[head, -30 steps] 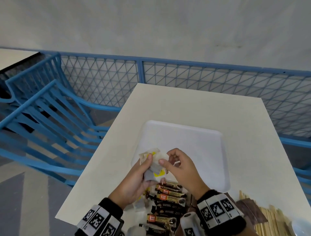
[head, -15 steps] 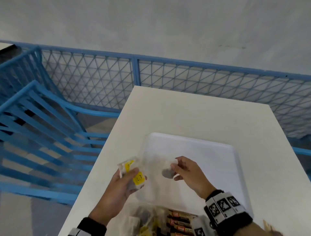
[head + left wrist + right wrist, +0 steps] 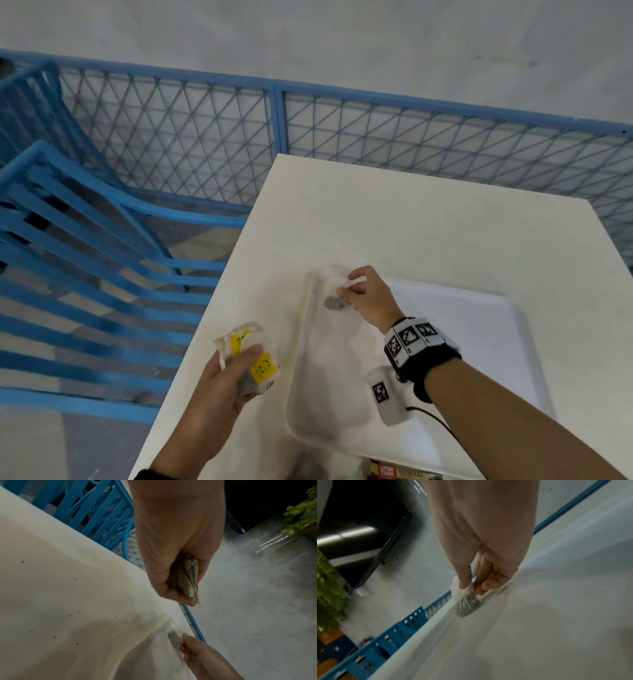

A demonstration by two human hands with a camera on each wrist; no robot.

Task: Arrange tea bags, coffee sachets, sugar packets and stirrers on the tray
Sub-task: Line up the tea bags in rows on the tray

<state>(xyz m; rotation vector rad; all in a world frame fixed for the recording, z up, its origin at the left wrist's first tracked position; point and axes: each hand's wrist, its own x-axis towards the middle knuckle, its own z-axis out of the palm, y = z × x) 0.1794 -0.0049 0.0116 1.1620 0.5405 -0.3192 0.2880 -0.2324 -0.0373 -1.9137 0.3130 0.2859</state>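
A: What is hard to see?

B: Things at the near edge of the table [image 3: 428, 219] are cut off. I can only see brown packets [image 3: 394, 474] there. The tray's [image 3: 479, 342] far corner is blurry too.

A: What does the right hand [image 3: 368, 296] have?

B: One tea bag [image 3: 467, 601]. It is thin, soft paper with dark stuff inside. The thumb and fingertips [image 3: 464, 584] pinch its top. The bag hangs just below them, at the tray's far left corner. I cannot tell if it touches the tray.

A: And the left hand [image 3: 212, 394]?

B: Its fingers [image 3: 175, 596] are curled tight round a bunch [image 3: 248, 356] of flat tea bags with yellow tags. They stick out past the thumb, over the table just left of the tray.

A: What is the tray like?

B: White, smooth, with round corners and a low rim.
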